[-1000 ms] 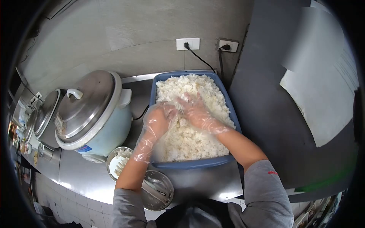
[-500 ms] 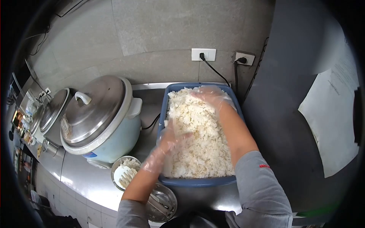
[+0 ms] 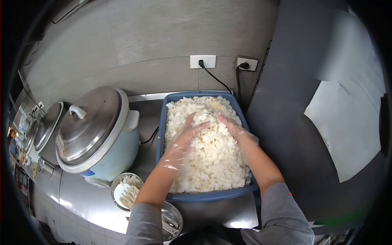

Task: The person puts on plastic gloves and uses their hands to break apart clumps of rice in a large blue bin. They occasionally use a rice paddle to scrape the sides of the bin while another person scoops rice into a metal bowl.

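Observation:
Cooked white rice (image 3: 212,163) fills a blue rectangular tub (image 3: 212,197) on the steel counter. Both hands wear clear plastic gloves and are in the rice near its middle. My left hand (image 3: 188,132) reaches in from the left, fingers extended and thumb apart, some fingertips covered by rice. From the right, my right hand (image 3: 233,127) presses its outstretched fingers against the rice, facing the left one. A small mound of rice lies between the two palms.
A large rice cooker (image 3: 98,130) with a metal lid stands left of the tub, with another cooker (image 3: 49,126) beyond. Near my left forearm are a metal bowl (image 3: 115,200) holding rice and a white paddle, and a second metal bowl (image 3: 178,214). A dark panel (image 3: 281,106) rises at right.
My right hand has come from the tub's far right corner toward the middle. My left hand has moved farther in, so the hands are now close together. The view has shifted slightly.

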Demonstrator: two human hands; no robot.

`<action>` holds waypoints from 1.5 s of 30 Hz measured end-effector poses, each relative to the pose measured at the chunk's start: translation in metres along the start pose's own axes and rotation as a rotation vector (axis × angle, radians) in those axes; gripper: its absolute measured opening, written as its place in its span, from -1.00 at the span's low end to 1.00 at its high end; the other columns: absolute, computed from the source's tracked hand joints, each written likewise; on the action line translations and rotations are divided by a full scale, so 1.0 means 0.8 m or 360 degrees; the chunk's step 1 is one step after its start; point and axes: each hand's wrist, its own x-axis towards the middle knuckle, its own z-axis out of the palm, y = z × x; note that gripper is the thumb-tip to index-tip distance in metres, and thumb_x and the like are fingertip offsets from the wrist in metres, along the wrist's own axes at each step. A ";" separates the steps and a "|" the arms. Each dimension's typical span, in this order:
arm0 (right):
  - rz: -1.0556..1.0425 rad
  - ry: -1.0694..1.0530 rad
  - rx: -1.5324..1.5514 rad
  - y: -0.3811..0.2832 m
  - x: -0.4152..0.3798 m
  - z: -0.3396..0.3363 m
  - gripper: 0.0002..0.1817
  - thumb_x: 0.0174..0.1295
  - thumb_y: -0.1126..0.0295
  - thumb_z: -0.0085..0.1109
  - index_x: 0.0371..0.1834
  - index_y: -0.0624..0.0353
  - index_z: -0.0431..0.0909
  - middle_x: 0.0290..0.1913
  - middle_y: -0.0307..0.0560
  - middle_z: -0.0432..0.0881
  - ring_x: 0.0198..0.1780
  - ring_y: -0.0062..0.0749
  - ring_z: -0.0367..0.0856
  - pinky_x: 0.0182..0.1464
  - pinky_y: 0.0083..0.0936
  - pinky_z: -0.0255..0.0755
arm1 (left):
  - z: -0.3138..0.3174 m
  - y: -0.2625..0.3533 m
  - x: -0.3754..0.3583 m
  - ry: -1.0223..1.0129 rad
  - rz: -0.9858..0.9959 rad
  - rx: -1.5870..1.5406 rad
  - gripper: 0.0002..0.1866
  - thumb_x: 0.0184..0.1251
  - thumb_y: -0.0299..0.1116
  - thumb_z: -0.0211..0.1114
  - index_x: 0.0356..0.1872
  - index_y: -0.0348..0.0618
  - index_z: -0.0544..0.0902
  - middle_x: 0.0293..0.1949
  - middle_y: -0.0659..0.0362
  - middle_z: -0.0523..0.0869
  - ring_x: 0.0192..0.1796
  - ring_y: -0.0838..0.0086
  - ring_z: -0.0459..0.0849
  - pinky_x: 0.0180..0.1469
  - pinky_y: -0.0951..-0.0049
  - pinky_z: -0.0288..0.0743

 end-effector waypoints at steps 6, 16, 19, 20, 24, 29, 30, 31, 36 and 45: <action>-0.0548 0.0120 0.0247 -0.005 -0.005 0.021 -0.26 0.22 0.16 0.27 0.40 0.24 0.20 0.29 0.12 0.39 0.28 -0.25 0.40 0.29 -0.44 0.29 | 0.027 0.008 0.021 0.0071 0.0118 -0.0017 0.11 -0.03 -0.05 0.55 0.47 -0.20 0.03 0.29 -0.18 0.42 0.33 0.10 0.38 0.35 0.14 0.22; -0.0831 0.0467 0.0139 -0.083 0.007 0.046 -0.43 -0.11 0.57 0.51 0.05 0.28 0.53 -0.12 -0.13 0.66 -0.19 -0.54 0.62 -0.12 -0.59 0.52 | 0.003 0.059 0.035 0.0019 0.0542 -0.0199 -0.32 -0.06 -0.66 0.40 0.21 -0.33 0.42 -0.04 0.05 0.68 -0.10 0.40 0.69 -0.03 0.46 0.58; -0.0995 0.0387 0.0349 -0.090 0.006 0.048 -0.47 -0.10 0.49 0.54 0.00 0.25 0.56 -0.12 -0.14 0.67 -0.18 -0.54 0.62 -0.09 -0.57 0.51 | -0.005 0.058 0.045 -0.0016 0.0620 -0.0066 -0.27 -0.07 -0.60 0.48 0.24 -0.32 0.40 0.04 0.05 0.65 -0.03 0.39 0.67 0.00 0.44 0.57; -0.0893 0.0635 -0.0083 -0.095 0.003 0.046 -0.56 -0.01 0.41 0.49 -0.04 0.26 0.58 -0.10 -0.12 0.68 -0.13 -0.52 0.61 -0.04 -0.52 0.50 | -0.006 0.054 0.050 -0.0024 0.0638 -0.0087 -0.27 -0.05 -0.57 0.50 0.24 -0.31 0.39 0.05 0.05 0.64 -0.03 0.40 0.66 0.00 0.44 0.57; -0.0892 0.0548 -0.0187 -0.115 -0.027 0.058 -0.54 0.12 0.23 0.39 0.00 0.28 0.56 -0.03 -0.06 0.65 0.00 -0.46 0.56 0.07 -0.47 0.42 | -0.008 0.034 0.076 0.0241 0.0783 0.0162 -0.29 0.11 -0.24 0.49 0.24 -0.31 0.39 0.04 0.05 0.63 -0.05 0.43 0.66 -0.12 0.47 0.60; -0.0691 0.0419 -0.0393 -0.113 -0.031 0.046 -0.46 0.20 0.36 0.27 0.25 0.28 0.41 0.09 0.03 0.58 0.12 -0.39 0.50 0.20 -0.49 0.31 | -0.003 0.068 0.032 0.0320 0.0521 0.0596 -0.22 0.30 0.34 0.02 0.23 -0.18 0.44 -0.08 0.01 0.66 -0.13 0.43 0.65 -0.39 0.48 0.56; -0.0723 0.0231 -0.0401 -0.115 -0.039 0.039 -0.46 0.17 0.41 0.26 0.25 0.28 0.40 0.08 0.01 0.59 0.10 -0.42 0.50 0.18 -0.51 0.32 | -0.010 0.063 0.047 0.0350 0.0461 0.0671 -0.23 0.31 0.35 -0.01 0.21 -0.16 0.45 -0.08 0.01 0.66 -0.11 0.40 0.65 -0.33 0.45 0.56; -0.0751 0.0042 -0.0407 -0.115 -0.044 0.034 -0.46 0.15 0.46 0.25 0.25 0.28 0.40 0.08 0.00 0.59 0.08 -0.44 0.51 0.17 -0.53 0.33 | -0.022 0.049 0.062 0.0366 0.0617 0.0780 -0.28 0.36 0.31 -0.07 0.19 -0.16 0.44 -0.10 0.03 0.66 -0.09 0.34 0.64 -0.18 0.38 0.52; -0.0985 0.0475 -0.0984 -0.098 -0.007 0.034 -0.75 0.09 0.53 0.16 -0.14 0.32 0.61 -0.28 0.04 0.68 -0.21 -0.37 0.62 -0.10 -0.49 0.45 | -0.038 0.040 0.056 0.0328 0.0780 0.1223 -0.51 0.46 0.02 -0.05 0.18 -0.15 0.38 -0.07 0.09 0.64 0.00 0.29 0.56 0.15 0.34 0.34; -0.0922 -0.0144 -0.0594 -0.085 -0.058 0.007 -0.63 -0.10 0.23 0.28 -0.21 0.19 0.65 -0.07 0.14 0.62 -0.05 -0.15 0.61 -0.01 -0.34 0.44 | -0.021 0.037 0.041 -0.0032 0.0699 0.1007 -0.53 0.09 -0.63 0.33 0.07 -0.12 0.50 0.11 0.12 0.57 0.13 0.41 0.53 0.12 0.47 0.40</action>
